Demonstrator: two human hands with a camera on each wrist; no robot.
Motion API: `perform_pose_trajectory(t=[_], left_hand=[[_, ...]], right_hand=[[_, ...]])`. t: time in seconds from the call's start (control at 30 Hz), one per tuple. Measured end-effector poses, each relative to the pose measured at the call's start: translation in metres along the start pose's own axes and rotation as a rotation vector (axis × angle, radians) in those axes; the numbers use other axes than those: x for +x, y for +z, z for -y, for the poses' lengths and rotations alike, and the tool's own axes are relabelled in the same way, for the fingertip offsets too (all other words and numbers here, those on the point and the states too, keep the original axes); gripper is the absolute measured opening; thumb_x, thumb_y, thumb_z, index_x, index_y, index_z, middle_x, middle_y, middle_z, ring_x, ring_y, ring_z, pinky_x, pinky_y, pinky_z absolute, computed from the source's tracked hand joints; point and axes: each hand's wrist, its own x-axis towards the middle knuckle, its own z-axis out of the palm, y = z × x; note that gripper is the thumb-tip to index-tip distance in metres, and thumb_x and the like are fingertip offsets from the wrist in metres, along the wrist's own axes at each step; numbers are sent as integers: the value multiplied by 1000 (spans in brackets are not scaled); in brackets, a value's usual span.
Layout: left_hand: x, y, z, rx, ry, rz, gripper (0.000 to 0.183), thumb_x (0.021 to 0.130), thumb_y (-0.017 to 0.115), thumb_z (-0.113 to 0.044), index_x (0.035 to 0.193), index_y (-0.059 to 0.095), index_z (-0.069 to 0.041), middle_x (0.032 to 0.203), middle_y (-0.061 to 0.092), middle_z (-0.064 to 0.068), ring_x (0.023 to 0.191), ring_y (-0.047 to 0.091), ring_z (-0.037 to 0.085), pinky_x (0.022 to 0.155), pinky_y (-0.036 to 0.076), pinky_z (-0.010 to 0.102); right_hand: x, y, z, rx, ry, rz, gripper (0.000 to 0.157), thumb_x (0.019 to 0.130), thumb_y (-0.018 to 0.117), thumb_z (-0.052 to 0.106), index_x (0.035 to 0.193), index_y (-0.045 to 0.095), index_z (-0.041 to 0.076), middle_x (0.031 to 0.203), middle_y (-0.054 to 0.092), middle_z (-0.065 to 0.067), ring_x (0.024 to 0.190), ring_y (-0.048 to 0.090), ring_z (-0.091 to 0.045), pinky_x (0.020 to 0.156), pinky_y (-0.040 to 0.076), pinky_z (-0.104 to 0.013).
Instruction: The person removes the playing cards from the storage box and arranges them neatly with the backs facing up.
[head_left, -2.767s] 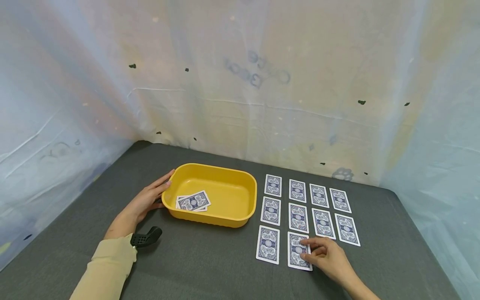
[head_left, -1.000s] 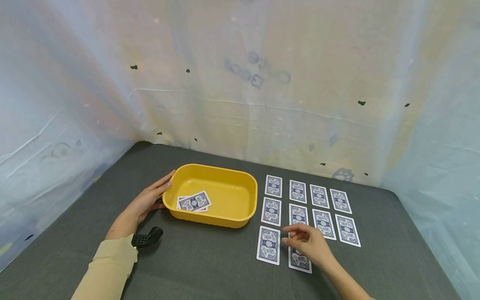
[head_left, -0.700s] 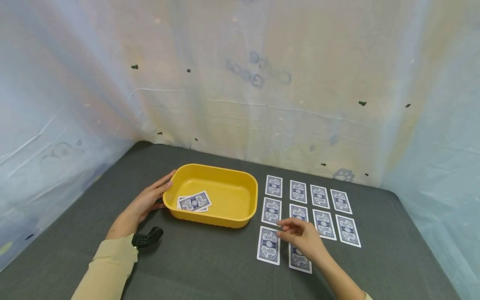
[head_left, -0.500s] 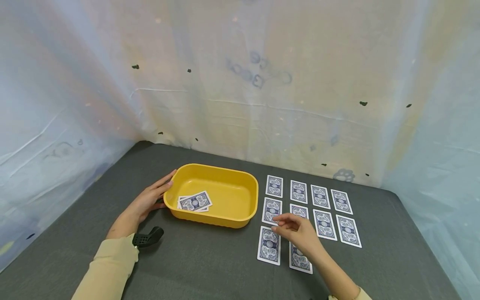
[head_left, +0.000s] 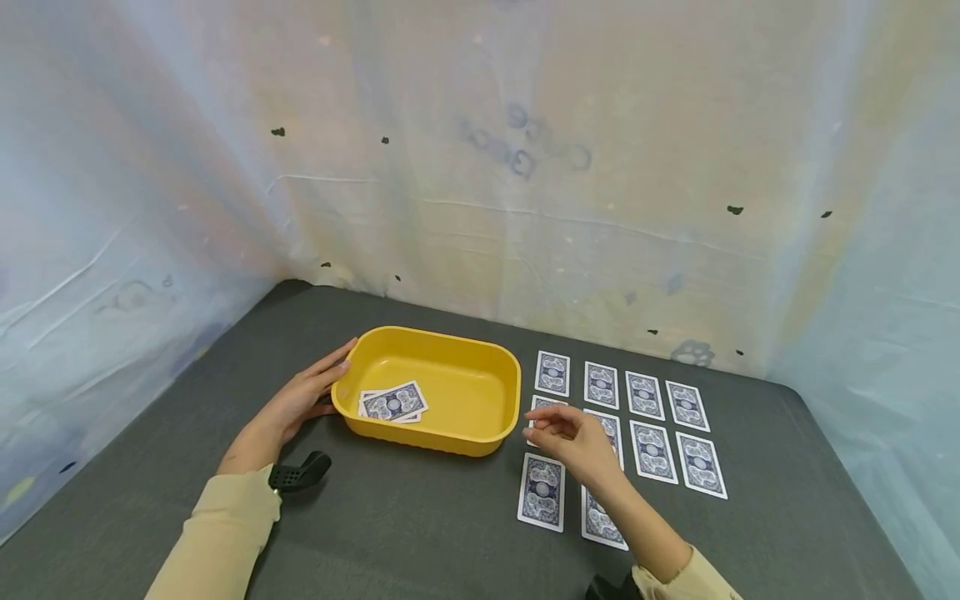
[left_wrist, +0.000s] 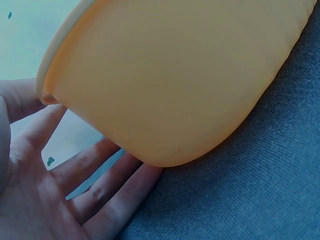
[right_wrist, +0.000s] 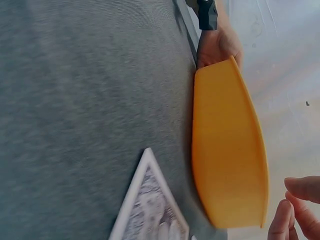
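A yellow plastic basin (head_left: 480,437) sits on the table, with a few face-down playing cards (head_left: 393,402) loosely stacked at its near left. My left hand (head_left: 300,398) rests against its left end; in the left wrist view, the hand's extended fingers (left_wrist: 95,160) touch the outer wall near the rim and base. My right hand (head_left: 573,442) hovers over the left column of laid-out cards, close to the basin's right side. Its fingers bend loosely toward the thumb, with nothing visible between them. Beneath it, a middle-row card (head_left: 547,402) is mostly covered.
Several blue-backed cards lie in rows right of the basin, among them a front-left card (head_left: 542,493), a front card (head_left: 602,523) partly behind my right forearm, and a far-right card (head_left: 702,465). A pale curtain (head_left: 480,167) hangs behind the dark table (head_left: 405,533).
My right hand has left the front card it was touching and moved left and slightly away from me, toward the basin. That card stays on the table. My left hand keeps its place.
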Motion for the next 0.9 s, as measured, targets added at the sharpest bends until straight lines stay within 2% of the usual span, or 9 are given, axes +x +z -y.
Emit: perform_pose_trajectory(t=[0.3, 0.9], left_hand=[[0, 0, 2, 17, 23, 4, 62, 100, 41, -50, 153, 10, -38, 163, 3, 2, 146, 14, 39, 108, 32, 57], [-2, 0, 1, 7, 29, 12, 62, 100, 41, -50, 153, 12, -39, 163, 6, 2, 146, 15, 38, 108, 32, 57]], right_hand=[[14, 9, 18, 25, -85, 58, 27, 81, 75, 7, 104, 69, -5, 86, 66, -9, 72, 61, -10, 65, 51, -18], [42, 39, 41, -26, -135, 125, 25, 81, 75, 9, 101, 69, -6, 85, 68, -13, 69, 59, -8, 62, 49, -17]])
